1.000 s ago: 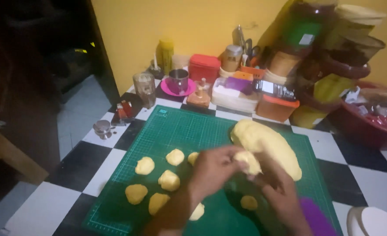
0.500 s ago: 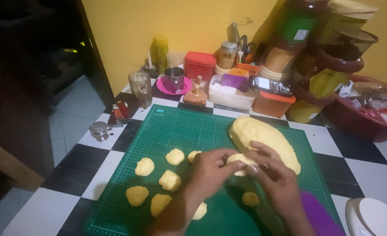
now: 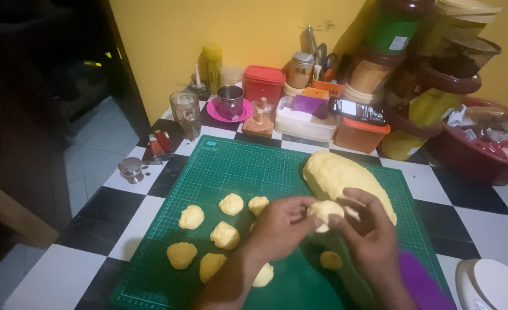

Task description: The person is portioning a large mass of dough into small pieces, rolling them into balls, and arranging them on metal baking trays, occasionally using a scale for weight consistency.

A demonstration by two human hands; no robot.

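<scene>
Head view, left to right: dough pieces (image 3: 225, 234) lower left on green mat (image 3: 236, 166); left hand (image 3: 279, 221) and right hand (image 3: 368, 229) both pinch dough ball (image 3: 325, 213) mid-frame, big dough loaf (image 3: 345, 178) behind. Risk: ball sticks to fingers, tears.

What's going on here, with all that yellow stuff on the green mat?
A person holds a small dough piece between the left hand and right hand, above a green cutting mat. A big dough loaf lies beside the hands, and several small dough lumps sit on the mat to the left. Jars and containers line the wall.
</scene>
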